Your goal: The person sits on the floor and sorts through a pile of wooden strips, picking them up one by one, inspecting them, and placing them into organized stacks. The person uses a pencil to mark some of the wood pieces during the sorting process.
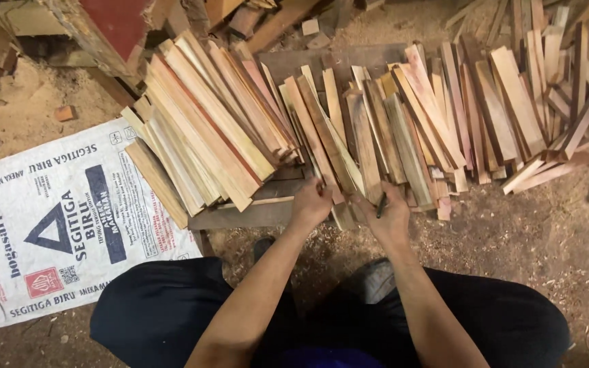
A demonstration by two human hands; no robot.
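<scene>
My left hand [311,203] grips the near end of a narrow wooden slat [322,140] that leans on a pile of similar slats. My right hand [388,217] is closed around a dark pen-like marker [380,204] and rests against the same slat's near end. Both hands meet just in front of the middle pile [376,136]. A neat stack of longer pale and reddish slats [206,116] lies to the left of my hands. My knees in dark trousers are at the bottom.
A white printed woven sack [56,218] lies flat on the dirt at left. More loose slats [526,95] fan out at right. A flat board [247,215] sits under the stacks. Sawdust covers the ground; timber offcuts lie at top.
</scene>
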